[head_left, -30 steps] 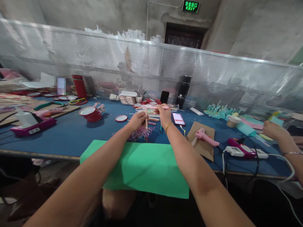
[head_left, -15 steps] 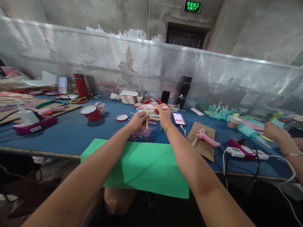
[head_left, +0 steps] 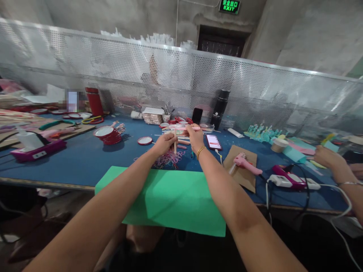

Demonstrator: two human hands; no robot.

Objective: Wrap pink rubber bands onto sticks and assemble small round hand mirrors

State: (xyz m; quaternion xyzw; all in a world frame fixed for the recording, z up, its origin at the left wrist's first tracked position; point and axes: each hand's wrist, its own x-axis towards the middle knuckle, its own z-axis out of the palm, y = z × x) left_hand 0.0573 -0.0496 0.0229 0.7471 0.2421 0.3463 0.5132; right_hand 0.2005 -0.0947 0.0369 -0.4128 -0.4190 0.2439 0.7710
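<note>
Green lit lettering on the sign (head_left: 229, 6) at the upper right of the frame reads "EXIT", beneath the Chinese characters 安全出口. The black bottle (head_left: 220, 109), right of upper centre, carries a round white mark with lettering too small to read; the screen of the phone (head_left: 214, 142) below it is partly pixelated. Mid-frame, the left hand (head_left: 164, 145) is closed, its fingertips pinching a pale stick (head_left: 175, 146) held roughly upright. Just right of it, the right hand (head_left: 196, 138) is also closed, thumb and fingers gripping a slim pink rod (head_left: 181, 129) that lies nearly level, pointing left to the pale stick's upper part; whether the two touch, I cannot tell. Tangled pink and purple cords (head_left: 168, 159) lie below the left hand, above the green sheet (head_left: 176, 200) at lower centre
</note>
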